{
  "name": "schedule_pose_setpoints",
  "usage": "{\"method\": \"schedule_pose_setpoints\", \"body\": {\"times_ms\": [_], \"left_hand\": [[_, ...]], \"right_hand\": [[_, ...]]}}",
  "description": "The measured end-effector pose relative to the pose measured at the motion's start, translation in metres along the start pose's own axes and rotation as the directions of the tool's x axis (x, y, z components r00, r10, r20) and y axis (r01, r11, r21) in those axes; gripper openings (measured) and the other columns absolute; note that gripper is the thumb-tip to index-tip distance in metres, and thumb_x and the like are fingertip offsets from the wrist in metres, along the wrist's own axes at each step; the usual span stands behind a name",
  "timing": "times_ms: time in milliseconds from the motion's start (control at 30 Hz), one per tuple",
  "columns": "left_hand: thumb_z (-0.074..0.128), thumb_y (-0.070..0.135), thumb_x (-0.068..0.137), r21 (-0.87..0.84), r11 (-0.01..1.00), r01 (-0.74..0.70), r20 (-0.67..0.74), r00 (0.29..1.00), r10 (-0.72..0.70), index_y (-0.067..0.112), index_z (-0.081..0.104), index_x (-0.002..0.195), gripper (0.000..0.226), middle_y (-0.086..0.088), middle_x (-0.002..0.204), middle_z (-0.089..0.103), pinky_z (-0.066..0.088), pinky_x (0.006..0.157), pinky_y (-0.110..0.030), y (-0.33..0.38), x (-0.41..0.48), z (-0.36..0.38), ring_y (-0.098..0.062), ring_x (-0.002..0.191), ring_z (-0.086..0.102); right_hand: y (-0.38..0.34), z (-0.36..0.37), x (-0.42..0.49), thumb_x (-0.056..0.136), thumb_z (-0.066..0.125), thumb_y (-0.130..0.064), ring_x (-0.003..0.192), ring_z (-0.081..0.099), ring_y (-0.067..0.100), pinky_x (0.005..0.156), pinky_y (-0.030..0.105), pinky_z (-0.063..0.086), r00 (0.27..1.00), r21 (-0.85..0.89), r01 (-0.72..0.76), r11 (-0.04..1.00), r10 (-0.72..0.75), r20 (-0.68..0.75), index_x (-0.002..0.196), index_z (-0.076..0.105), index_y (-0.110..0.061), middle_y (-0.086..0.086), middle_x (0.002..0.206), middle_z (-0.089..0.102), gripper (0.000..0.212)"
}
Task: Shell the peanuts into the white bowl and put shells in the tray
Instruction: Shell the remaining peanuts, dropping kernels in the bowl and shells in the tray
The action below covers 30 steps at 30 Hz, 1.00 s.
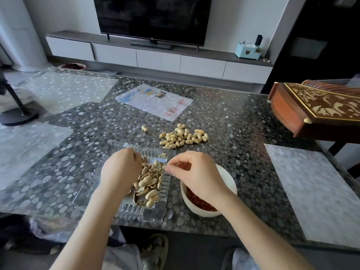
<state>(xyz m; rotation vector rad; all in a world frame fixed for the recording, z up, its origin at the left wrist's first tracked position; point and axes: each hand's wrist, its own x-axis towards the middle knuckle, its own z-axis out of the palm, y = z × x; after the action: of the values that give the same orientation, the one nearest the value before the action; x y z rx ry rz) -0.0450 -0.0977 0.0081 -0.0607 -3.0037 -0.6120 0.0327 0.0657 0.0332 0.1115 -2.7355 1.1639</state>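
Observation:
A clear glass tray (155, 213) near the table's front edge holds several empty peanut shells (149, 184). To its right stands a white bowl (229, 182) with red-skinned kernels (196, 201) inside. My left hand (120, 170) hovers over the tray's left side, fingers curled; what it holds is hidden. My right hand (194, 172) is above the bowl's left rim and pinches a small piece of shell (164, 167) over the tray's right edge. A pile of unshelled peanuts (183, 137) lies behind the tray, with a single peanut (144, 128) apart to the left.
The table top (243, 133) is pebble-patterned. A printed sheet (153, 101) lies at mid-table, pale mats at left and right (315, 191). A carved wooden instrument (315, 110) juts in at the right edge. A black stand base (18, 115) is at far left.

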Motion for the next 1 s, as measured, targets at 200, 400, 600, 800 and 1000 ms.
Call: {"method": "schedule_pose_setpoints", "body": {"times_ms": [200, 400, 600, 800, 1000], "left_hand": [[0.046, 0.030, 0.096, -0.058, 0.998, -0.010, -0.017, 1.000, 0.009, 0.005, 0.060, 0.090, 0.030, -0.009, 0.086, 0.062, 0.040, 0.058, -0.029, -0.002, 0.001, -0.002, -0.029, 0.079, 0.059], [0.045, 0.029, 0.096, -0.172, 0.985, 0.000, -0.084, 0.996, -0.015, 0.008, 0.057, 0.088, 0.025, -0.003, 0.076, 0.058, 0.037, 0.054, -0.029, 0.003, 0.003, -0.003, -0.024, 0.069, 0.056], [0.043, 0.028, 0.096, -0.248, 0.969, -0.003, -0.113, 0.993, -0.026, 0.008, 0.057, 0.086, 0.027, -0.002, 0.072, 0.057, 0.038, 0.052, -0.029, 0.010, 0.005, -0.003, -0.023, 0.066, 0.056], [0.042, 0.029, 0.097, -0.249, 0.968, -0.028, -0.114, 0.994, -0.001, 0.006, 0.057, 0.087, 0.029, -0.006, 0.076, 0.061, 0.039, 0.053, -0.030, 0.016, 0.003, -0.004, -0.026, 0.072, 0.059], [0.041, 0.028, 0.097, -0.257, 0.965, -0.051, -0.109, 0.994, 0.024, 0.006, 0.057, 0.089, 0.028, -0.006, 0.075, 0.062, 0.036, 0.050, -0.028, 0.019, 0.004, -0.002, -0.022, 0.064, 0.054]], "right_hand": [[-0.007, 0.013, 0.029, 0.093, 0.059, -0.019, 0.076, 0.060, 0.005, 0.072, 0.022, 0.050, 0.990, -0.174, -0.028, 0.984, 0.052, 0.133, 0.113, 0.069, -0.021, -0.005, 0.110, 0.069, 0.022], [0.039, 0.003, 0.076, 0.091, 0.056, -0.008, 0.107, 0.061, 0.017, 0.081, 0.023, 0.043, 0.964, -0.320, -0.267, 0.909, 0.256, -0.075, 0.106, 0.072, -0.017, 0.000, 0.117, 0.067, 0.023], [0.068, 0.011, 0.118, 0.090, 0.059, -0.007, 0.111, 0.057, 0.024, 0.081, 0.030, 0.046, 0.927, -0.521, -0.298, 0.800, 0.373, 0.043, 0.119, 0.062, -0.028, 0.001, 0.126, 0.058, 0.037], [0.079, 0.018, 0.134, 0.090, 0.063, -0.022, 0.117, 0.053, 0.025, 0.089, 0.032, 0.045, 0.939, -0.591, -0.244, 0.769, 0.340, 0.055, 0.128, 0.055, -0.024, 0.004, 0.126, 0.059, 0.038], [0.086, 0.018, 0.139, 0.095, 0.055, -0.028, 0.101, 0.059, 0.026, 0.078, 0.033, 0.044, 0.969, -0.617, -0.150, 0.772, 0.240, 0.064, 0.109, 0.064, -0.017, 0.005, 0.111, 0.064, 0.020]]}}
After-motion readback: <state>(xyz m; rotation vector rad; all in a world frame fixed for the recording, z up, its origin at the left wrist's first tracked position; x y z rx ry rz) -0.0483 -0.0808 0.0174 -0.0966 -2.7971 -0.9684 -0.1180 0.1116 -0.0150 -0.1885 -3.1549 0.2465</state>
